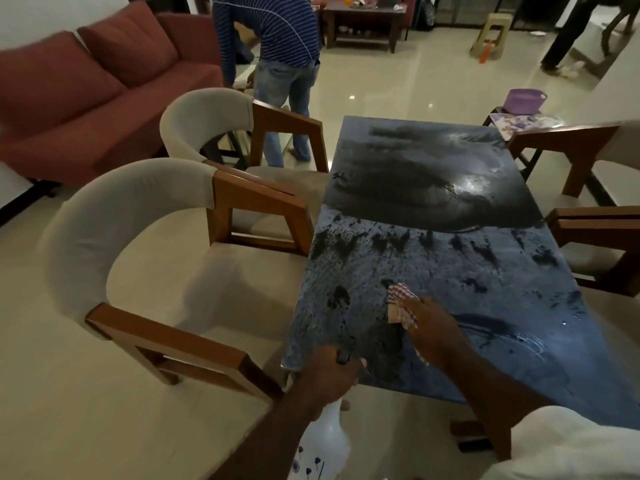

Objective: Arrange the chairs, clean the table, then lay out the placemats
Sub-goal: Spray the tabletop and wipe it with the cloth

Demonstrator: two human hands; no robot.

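The dark glossy table [450, 258] fills the middle, streaked with wet spray marks. My right hand [431, 327] presses a checked cloth [400, 303] flat against the tabletop near its front left part. My left hand [329, 375] grips the neck of a white spray bottle [327, 441] just off the table's near left corner, its black nozzle at the table edge. Two beige chairs with wooden arms, one near [166, 258] and one far [214, 126], stand along the left side. Parts of two more chairs [595, 233] show at the right. Patterned placemats [519, 121] lie on a small stand beyond the table.
A purple basin [524, 100] sits on the stand with the placemats. A red sofa [86, 95] lines the left wall. A person in a striped shirt [277, 39] bends over behind the far chair. A coffee table [363, 22] and a plastic stool [491, 32] stand further back.
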